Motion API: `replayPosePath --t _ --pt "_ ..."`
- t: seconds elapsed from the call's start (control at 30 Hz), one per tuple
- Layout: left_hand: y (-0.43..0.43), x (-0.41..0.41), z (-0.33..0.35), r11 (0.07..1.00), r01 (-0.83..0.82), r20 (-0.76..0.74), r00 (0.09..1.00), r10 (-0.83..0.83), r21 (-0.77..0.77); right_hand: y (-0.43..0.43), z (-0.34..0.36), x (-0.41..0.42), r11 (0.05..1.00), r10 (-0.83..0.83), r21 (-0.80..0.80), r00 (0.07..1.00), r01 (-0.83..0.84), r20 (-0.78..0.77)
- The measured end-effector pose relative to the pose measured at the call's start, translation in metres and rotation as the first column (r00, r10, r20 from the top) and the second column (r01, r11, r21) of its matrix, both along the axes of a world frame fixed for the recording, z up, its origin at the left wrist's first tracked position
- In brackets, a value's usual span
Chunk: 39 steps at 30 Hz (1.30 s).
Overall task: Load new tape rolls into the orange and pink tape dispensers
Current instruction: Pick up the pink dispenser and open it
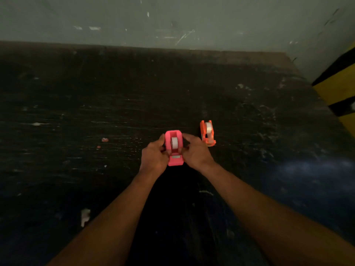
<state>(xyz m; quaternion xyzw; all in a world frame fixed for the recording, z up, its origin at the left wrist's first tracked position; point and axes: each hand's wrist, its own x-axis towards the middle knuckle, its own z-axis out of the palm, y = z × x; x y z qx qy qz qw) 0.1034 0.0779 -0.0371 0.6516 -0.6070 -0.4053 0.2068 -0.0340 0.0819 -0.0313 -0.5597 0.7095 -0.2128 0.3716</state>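
Note:
The pink tape dispenser [173, 160] stands in the middle of the dark table, cutter end toward me, with a white tape roll [174, 143] seated in its slot. My left hand [154, 155] grips its left side and my right hand [196, 152] grips its right side, fingers pinched near the roll and cutter. The orange tape dispenser [207, 134] stands just to the right and a little farther away, untouched, with a pale tape roll [208, 127] inside it.
The scratched dark table [96, 112] ends at a grey wall [172, 20] behind. A yellow and black striped post [340, 87] stands at the right edge. Small pink scraps [104, 139] and a white paper scrap [85, 216] lie on the left.

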Motion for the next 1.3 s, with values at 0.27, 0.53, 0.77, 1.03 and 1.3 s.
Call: replayPosePath --t 0.27,0.53,0.77,1.03,1.3 --pt "0.161 0.018 0.027 0.991 -0.129 -0.028 0.991 0.128 -0.028 0.134 0.007 0.020 0.992 0.111 0.060 0.993 -0.113 0.030" --pt "0.319 0.019 0.016 0.969 -0.248 0.005 0.969 0.248 -0.014 0.269 -0.006 0.026 0.955 0.220 0.175 0.969 -0.238 0.117" --pt "0.389 0.021 0.010 0.933 -0.352 -0.009 0.935 0.354 0.071 0.342 -0.022 0.032 0.951 0.242 0.172 0.966 -0.255 0.094" --pt "0.388 0.028 -0.015 0.915 -0.368 0.172 0.924 0.341 0.166 0.353 -0.032 0.044 0.967 0.213 0.151 0.977 -0.207 -0.025" --pt "0.380 0.031 -0.018 0.941 -0.303 0.208 0.940 0.270 0.148 0.354 -0.021 0.055 0.972 0.199 0.164 0.961 -0.168 -0.192"
